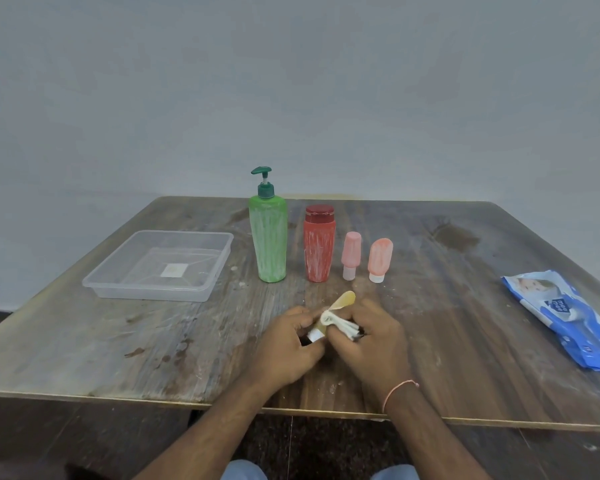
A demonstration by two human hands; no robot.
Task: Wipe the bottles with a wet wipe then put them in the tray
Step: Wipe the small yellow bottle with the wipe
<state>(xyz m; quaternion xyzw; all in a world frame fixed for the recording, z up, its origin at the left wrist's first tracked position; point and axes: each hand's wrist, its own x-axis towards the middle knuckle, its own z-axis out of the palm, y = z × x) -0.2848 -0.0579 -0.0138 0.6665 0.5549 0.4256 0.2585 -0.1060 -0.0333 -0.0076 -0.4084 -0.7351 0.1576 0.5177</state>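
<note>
My left hand (288, 344) grips the white-capped lower end of a small yellow-brown tube bottle (344, 300), whose tip points up and away. My right hand (371, 341) presses a folded white wet wipe (336, 323) around the tube's middle. Behind the hands stand a row of smeared bottles: a tall green pump bottle (268, 242), a red bottle (319, 244), a small pink bottle (350, 254) and a small orange-pink tube (379, 258), both on their white caps. A clear plastic tray (118, 282) lies at the left with no bottle in it.
A blue pack of wet wipes (565, 317) lies at the table's right edge. The worn wooden table (153, 341) ends close to my body, and a plain wall rises behind its far edge.
</note>
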